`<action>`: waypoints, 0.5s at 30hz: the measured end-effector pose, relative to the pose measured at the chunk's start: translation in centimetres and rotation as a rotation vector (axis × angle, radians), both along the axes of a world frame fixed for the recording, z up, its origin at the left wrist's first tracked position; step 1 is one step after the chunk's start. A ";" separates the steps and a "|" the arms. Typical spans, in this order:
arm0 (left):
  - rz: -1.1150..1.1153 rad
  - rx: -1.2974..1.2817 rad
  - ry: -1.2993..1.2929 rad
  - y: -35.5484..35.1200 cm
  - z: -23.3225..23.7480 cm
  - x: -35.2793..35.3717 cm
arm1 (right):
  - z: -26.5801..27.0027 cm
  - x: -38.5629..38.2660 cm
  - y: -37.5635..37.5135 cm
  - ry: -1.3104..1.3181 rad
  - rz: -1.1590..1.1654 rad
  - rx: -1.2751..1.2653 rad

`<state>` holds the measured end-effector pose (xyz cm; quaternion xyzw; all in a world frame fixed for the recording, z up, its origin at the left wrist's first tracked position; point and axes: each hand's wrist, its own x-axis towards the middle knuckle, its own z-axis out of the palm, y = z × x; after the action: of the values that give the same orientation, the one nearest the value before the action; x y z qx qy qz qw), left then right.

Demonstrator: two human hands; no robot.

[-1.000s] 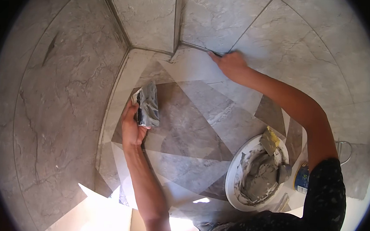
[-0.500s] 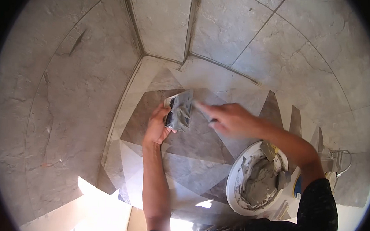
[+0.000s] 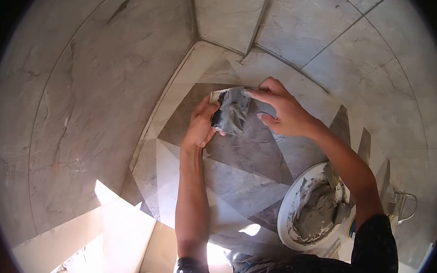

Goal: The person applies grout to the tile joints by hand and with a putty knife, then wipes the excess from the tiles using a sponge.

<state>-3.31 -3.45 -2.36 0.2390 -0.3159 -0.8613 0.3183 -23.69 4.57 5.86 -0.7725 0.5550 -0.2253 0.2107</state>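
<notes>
Taking paste (image 3: 236, 116) off the plate (image 3: 226, 101) seems the step: the left hand (image 3: 199, 126) grips the plate, left of and beyond the bowl (image 3: 284, 221); the right hand (image 3: 291, 111), loosely spread, apparently empty, has a fingertip at its far-right corner. Next calls for holding steady.

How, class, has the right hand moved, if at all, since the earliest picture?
Yes: the right hand has moved away from the wall-floor joint and leftward, close to the smeared plate in the left hand.
</notes>
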 end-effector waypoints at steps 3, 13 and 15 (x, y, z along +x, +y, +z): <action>0.085 0.053 -0.051 0.3 -0.1 -0.3 | -1.3 0.6 0.3 -0.010 -0.040 -0.049; 0.217 0.129 -0.204 0.7 0.4 -0.5 | -3.5 1.1 1.2 -0.642 -0.025 0.082; 0.029 0.025 -0.032 0.0 -0.3 -0.2 | -1.6 2.4 1.2 -0.169 -0.111 -0.156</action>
<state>-3.48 -3.45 -2.66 0.2614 -0.3068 -0.8564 0.3227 -21.27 5.78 4.30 -0.7329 0.5581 -0.3432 0.1832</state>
